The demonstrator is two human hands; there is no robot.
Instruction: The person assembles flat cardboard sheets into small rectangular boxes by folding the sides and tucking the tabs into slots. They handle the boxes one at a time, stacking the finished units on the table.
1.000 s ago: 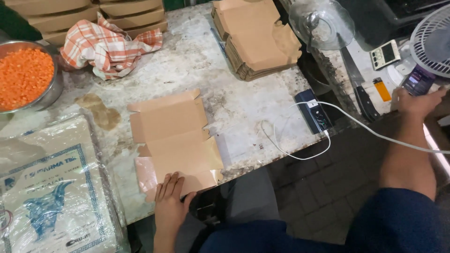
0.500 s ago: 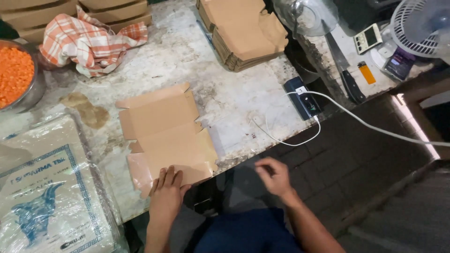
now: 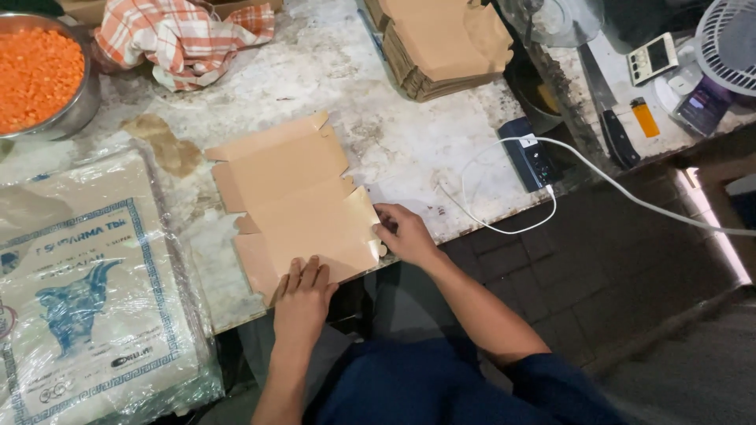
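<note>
A flat, unfolded brown cardboard box blank (image 3: 295, 197) lies on the worn marble table (image 3: 331, 71). My left hand (image 3: 303, 295) rests flat on the blank's near edge, fingers together. At the blank's right near corner, my right hand (image 3: 402, 232) pinches the edge between its fingers.
A steel bowl of orange lentils (image 3: 39, 75) and a checked cloth (image 3: 177, 35) sit at the back left. A plastic-wrapped printed sack (image 3: 87, 291) lies left. A stack of brown blanks (image 3: 445, 43) is behind. A dark power bank (image 3: 529, 153) with white cable (image 3: 630, 197), knife (image 3: 610, 118), lighter, small fan (image 3: 728, 47) lie right.
My right hand came back from the fan at the far right, crossed over my lap and now grips the blank's right corner. My left hand stayed on the blank's near edge.
</note>
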